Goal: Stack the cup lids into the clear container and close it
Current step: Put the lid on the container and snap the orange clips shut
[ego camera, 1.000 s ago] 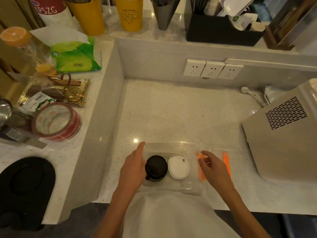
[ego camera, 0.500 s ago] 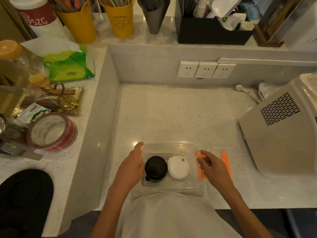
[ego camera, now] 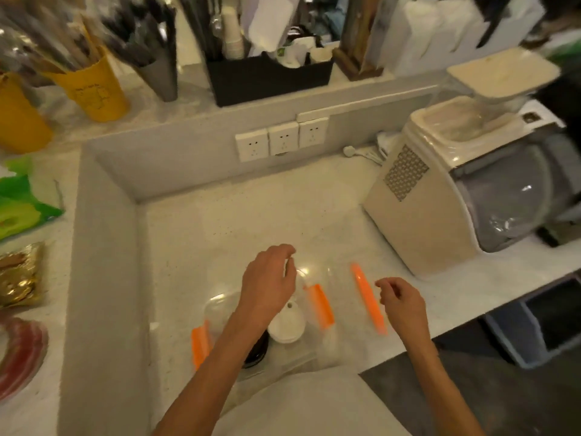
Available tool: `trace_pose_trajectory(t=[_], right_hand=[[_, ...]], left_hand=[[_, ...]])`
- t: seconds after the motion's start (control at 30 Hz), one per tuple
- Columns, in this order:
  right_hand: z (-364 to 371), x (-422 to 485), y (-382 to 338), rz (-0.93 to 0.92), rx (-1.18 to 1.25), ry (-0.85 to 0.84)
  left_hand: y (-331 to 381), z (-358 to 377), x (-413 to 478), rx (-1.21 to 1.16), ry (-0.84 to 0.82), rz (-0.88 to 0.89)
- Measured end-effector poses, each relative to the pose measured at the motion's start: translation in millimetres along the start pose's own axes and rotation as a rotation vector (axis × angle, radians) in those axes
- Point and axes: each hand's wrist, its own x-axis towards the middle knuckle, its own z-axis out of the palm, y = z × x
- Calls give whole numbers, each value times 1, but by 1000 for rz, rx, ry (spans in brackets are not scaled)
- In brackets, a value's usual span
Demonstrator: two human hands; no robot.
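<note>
The clear container point(ego camera: 217, 308) stands at the counter's front edge. Inside it lie a white cup lid point(ego camera: 286, 326) and a black cup lid point(ego camera: 258, 354), side by side; my left forearm covers part of the black one. An orange clip point(ego camera: 200, 343) shows at the container's left side. To its right lies the clear cover point(ego camera: 342, 297) between two more orange clips point(ego camera: 319, 306) point(ego camera: 367, 298). My left hand point(ego camera: 267, 286) hovers over the container's far side with fingers curled near the cover's corner; contact is blurred. My right hand point(ego camera: 404, 306) is just right of the cover, fingers loosely bent, holding nothing.
A beige machine point(ego camera: 440, 196) with a clear dome stands to the right. Wall sockets point(ego camera: 281, 140) sit on the back ledge, with a black organiser point(ego camera: 270, 80) and yellow cups point(ego camera: 91, 89) above. A raised counter point(ego camera: 103, 278) borders the left, bearing a green tissue pack point(ego camera: 19, 206) and tape point(ego camera: 19, 354).
The view has swung right and tilted. My left hand left the container's left side and moved across above it. My right hand shifted from the cover's near clip to beyond its far clip.
</note>
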Motion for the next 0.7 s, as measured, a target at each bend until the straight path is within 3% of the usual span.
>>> trace_pose_trajectory(t=[0.17,0.43,0.57,0.7], right_hand=[[-25,-9,59,330,70,168],[-7,-46,94,628,551,109],[11,-48,97,680,789,48],[10,-36,90,695,893,85]], left_hand=[[39,55,65,113,-333,178],[48,132,123,197,-785,28],[41,142,124,230,-801,-45],[42,122,128,118,-639,-81]])
